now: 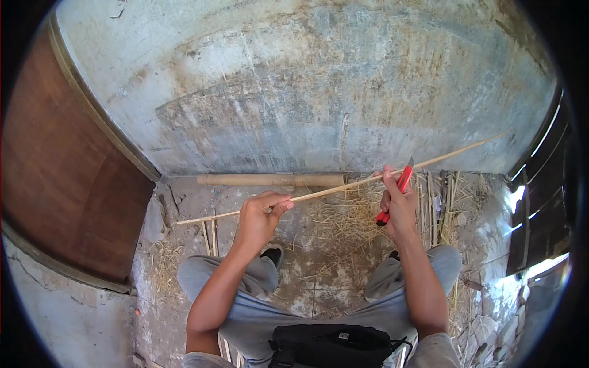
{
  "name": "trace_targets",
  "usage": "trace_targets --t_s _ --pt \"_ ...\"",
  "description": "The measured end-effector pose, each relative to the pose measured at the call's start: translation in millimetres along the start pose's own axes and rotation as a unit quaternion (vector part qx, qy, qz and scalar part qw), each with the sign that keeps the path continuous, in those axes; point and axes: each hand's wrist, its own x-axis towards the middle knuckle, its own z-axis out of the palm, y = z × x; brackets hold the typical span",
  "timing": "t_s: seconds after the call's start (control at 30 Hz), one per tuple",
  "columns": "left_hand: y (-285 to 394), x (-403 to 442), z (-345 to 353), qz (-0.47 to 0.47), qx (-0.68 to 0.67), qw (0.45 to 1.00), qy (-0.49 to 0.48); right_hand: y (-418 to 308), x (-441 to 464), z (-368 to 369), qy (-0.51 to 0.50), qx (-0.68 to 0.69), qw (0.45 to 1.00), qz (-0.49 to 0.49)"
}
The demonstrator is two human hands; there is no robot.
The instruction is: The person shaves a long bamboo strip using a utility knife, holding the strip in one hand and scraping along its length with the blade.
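Note:
A long, thin bamboo strip point(334, 190) runs slantwise in front of me, its right end higher in the view. My left hand point(261, 216) pinches it left of its middle, thumb and fingers closed round it. In my right hand point(399, 205) is a red utility knife point(405, 178), its blade out and pointing up beside the strip. The fingertips of that hand also touch the strip near the knife. Whether the blade touches the strip I cannot tell.
A thick bamboo pole point(270, 180) lies along the foot of the stained wall point(307, 80). Shavings point(343, 227) litter the floor between my feet. Several thin sticks point(438, 202) lie at the right. A brown door panel point(73, 153) stands at the left. A black bag point(331, 346) rests at my lap.

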Motion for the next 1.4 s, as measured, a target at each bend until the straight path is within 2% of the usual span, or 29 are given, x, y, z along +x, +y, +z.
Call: trace_targets --t_s 0.2,0.37,0.6,0.67,0.8,0.97,1.4 --pt "-2.2 -0.4 2.8 -0.003 -0.006 1.000 -0.009 2.1 -0.3 1.0 -0.005 0.001 1.000 0.002" --pt "3.9 -0.4 2.4 -0.041 -0.006 0.999 -0.026 2.9 -0.8 1.1 -0.003 0.008 1.000 0.007" --pt "0.6 -1.6 3.3 -0.029 -0.010 1.000 -0.006 5.4 -2.9 2.2 0.000 0.018 1.000 0.024" --pt "-2.5 -1.9 5.3 0.008 -0.001 1.000 0.002 5.4 -3.2 2.1 0.004 0.021 0.999 0.026" --pt "-1.7 -3.6 7.2 0.021 0.015 1.000 0.000 2.2 -2.7 2.1 0.010 0.032 0.999 0.028" --pt "4.4 -3.7 9.0 0.113 0.100 0.988 0.030 4.1 -1.3 0.2 0.011 0.033 0.999 0.026" --pt "0.8 -6.3 13.9 0.145 0.114 0.982 0.035 3.5 -0.8 -0.3 0.032 0.042 0.998 0.044"
